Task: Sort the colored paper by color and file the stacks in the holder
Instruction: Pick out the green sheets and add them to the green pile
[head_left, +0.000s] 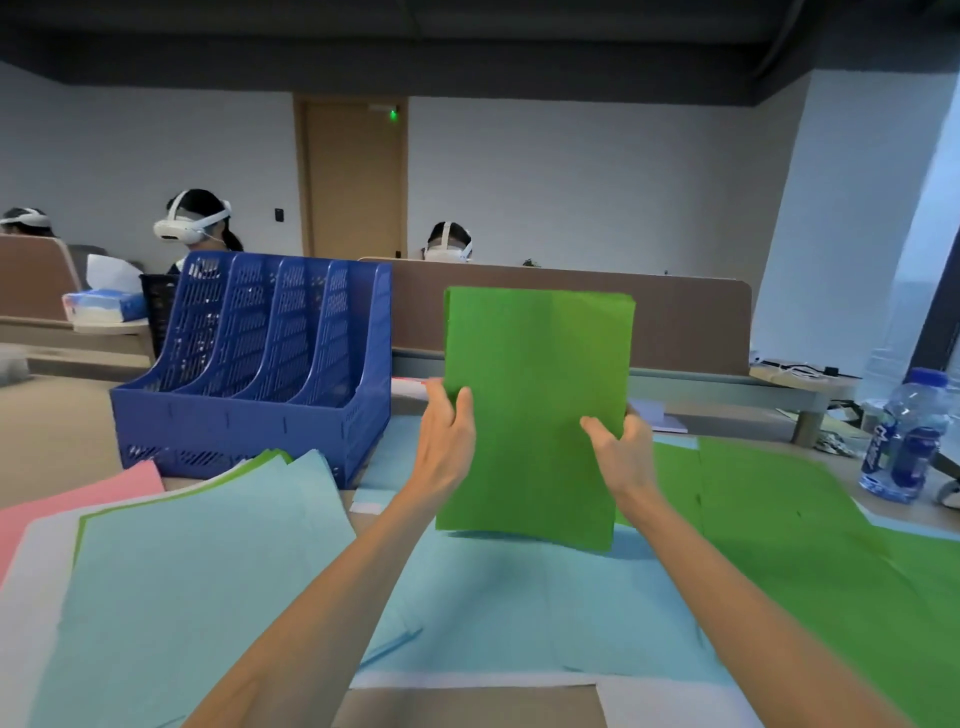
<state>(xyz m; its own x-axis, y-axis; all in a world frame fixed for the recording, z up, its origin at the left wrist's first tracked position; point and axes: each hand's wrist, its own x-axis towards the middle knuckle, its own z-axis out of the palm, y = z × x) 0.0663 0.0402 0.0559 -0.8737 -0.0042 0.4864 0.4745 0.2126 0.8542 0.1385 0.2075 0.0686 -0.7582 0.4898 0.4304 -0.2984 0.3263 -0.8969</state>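
The green stack (537, 395) stands upright just right of the holder (234, 421), about level with its front wall. The left hand (447, 441) grips the stack's left edge and the right hand (621, 447) its right edge, each with the thumb on the near face and the fingers curled round behind. Whether its bottom edge touches the blue sheets (493, 597) below, I cannot tell.

The task looks early. All four slots of the holder appear empty, so nothing is filed yet. Only this green bundle seems gathered. In front of the holder lies a mixed pile (208, 571) with blue on top and green and white edges showing under it, with pink paper (78, 499) to its left. More green sheets (805, 519) lie loose far to the right of the holder, so most sorting is probably ahead.

For room: the holder's slots open upward and toward the person, and the space between its right wall and the stack is free. A bottle (904, 441) stands well to the right, out of that path. The stack's top corners look slightly uneven and may catch on a divider.
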